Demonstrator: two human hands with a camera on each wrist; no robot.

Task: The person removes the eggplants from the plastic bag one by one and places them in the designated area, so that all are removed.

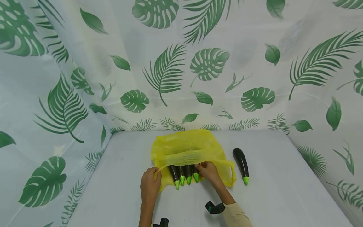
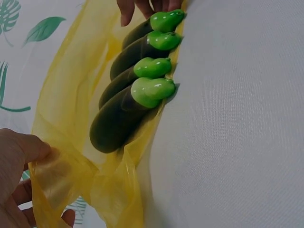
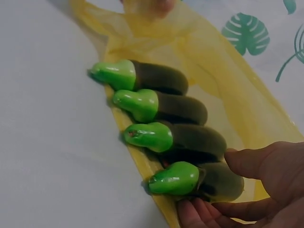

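The yellow bag (image 1: 181, 138) is lying on the table (image 1: 113, 189), and four eggplants (image 1: 181, 171) are being held side by side in its mouth, their green ends showing at the near edge. A loose eggplant (image 1: 241, 160) is lying to the right of the bag, well apart from it.

For this step, which seems to be the settling of the row inside the bag, the upper layer is best being kept raised and clear of the dark bodies, so that the thin film is not being dragged or torn. Each eggplant is best being guided by its body, level and in line with its neighbors, with the lower layer being left flat beneath.

The edge of the bag at the left is being pinched by the left hand (image 1: 151, 183), the film being caught between thumb and fingers; its forearm is being held nearly straight ahead. The rightmost eggplant of the row is being gripped lightly by the right hand (image 1: 209, 171), the thumb being laid against the upper side and the fingers being curled low beside it. The right forearm is being slanted inward from the lower right. How firmly either hand is pressing cannot be told.
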